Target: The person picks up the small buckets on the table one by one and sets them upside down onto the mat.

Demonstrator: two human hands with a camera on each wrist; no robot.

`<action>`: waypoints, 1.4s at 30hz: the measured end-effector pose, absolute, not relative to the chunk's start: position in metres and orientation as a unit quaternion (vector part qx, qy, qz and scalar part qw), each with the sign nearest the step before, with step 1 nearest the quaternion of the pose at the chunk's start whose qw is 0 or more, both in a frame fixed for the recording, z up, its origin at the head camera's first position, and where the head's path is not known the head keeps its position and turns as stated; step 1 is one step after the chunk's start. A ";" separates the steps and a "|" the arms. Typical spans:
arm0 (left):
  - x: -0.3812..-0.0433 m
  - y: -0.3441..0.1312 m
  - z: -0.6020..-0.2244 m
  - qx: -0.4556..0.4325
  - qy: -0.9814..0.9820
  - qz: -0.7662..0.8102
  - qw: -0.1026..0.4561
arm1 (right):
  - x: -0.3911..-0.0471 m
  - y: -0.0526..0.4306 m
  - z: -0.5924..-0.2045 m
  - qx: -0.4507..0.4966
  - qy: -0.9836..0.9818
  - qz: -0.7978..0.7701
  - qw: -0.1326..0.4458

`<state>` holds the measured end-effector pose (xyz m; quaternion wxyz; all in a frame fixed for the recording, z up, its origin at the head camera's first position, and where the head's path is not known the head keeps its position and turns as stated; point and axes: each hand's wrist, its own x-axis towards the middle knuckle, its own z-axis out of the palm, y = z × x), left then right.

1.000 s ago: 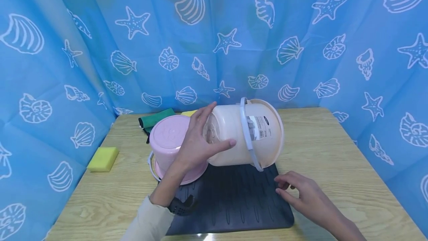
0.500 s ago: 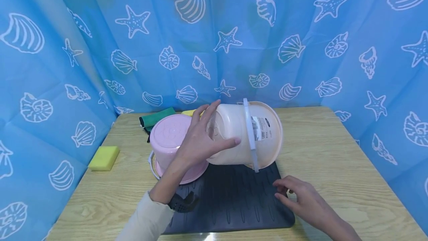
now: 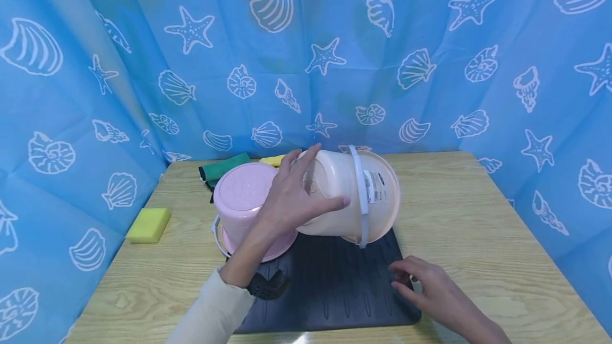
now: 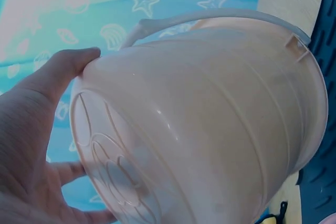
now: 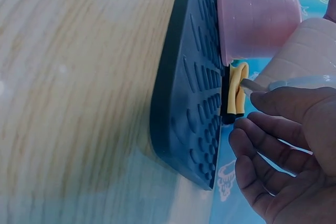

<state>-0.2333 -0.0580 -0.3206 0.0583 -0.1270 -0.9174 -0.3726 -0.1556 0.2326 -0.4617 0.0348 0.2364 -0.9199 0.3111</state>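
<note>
My left hand (image 3: 291,203) grips a cream plastic bucket (image 3: 332,192) round its base end, thumb on the near side and fingers spread at the far side. The bucket hangs tilted on its side above the mat, mouth to the right and somewhat down. Its pale handle (image 3: 360,195) hangs across the outside, beside a paper label (image 3: 375,186). In the left wrist view the bucket's patterned bottom (image 4: 113,166) faces my palm. My right hand (image 3: 427,288), fingers loosely curled around nothing, hovers by the mat's right edge, below the bucket's mouth and apart from it.
A pink bucket (image 3: 244,190) stands upside down on the left of a black ridged mat (image 3: 330,296). Behind it lie a green cloth (image 3: 231,166) and something yellow (image 3: 272,160). A yellow sponge (image 3: 149,225) sits at the table's left. A blue shell-print curtain (image 3: 306,68) encloses the table.
The cream bucket's mouth has dipped and come slightly left, and its handle hangs more upright. My left hand has shifted a little right; my right hand has drifted slightly left and down.
</note>
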 end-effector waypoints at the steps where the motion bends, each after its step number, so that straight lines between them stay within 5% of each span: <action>1: -0.234 -0.057 -0.320 -0.127 -0.919 -0.370 0.057 | -0.155 0.233 -0.463 0.241 -0.918 0.314 0.037; 17: -0.240 -0.039 -0.316 -0.132 -0.942 -0.306 0.034 | -0.156 0.230 -0.472 0.247 -0.914 0.322 0.010; 25: -0.243 -0.032 -0.319 -0.111 -0.952 -0.286 0.011 | -0.158 0.231 -0.483 0.263 -0.903 0.335 -0.061; 42: -0.251 -0.029 -0.323 -0.095 -0.962 -0.254 -0.003 | -0.161 0.231 -0.490 0.268 -0.897 0.345 -0.068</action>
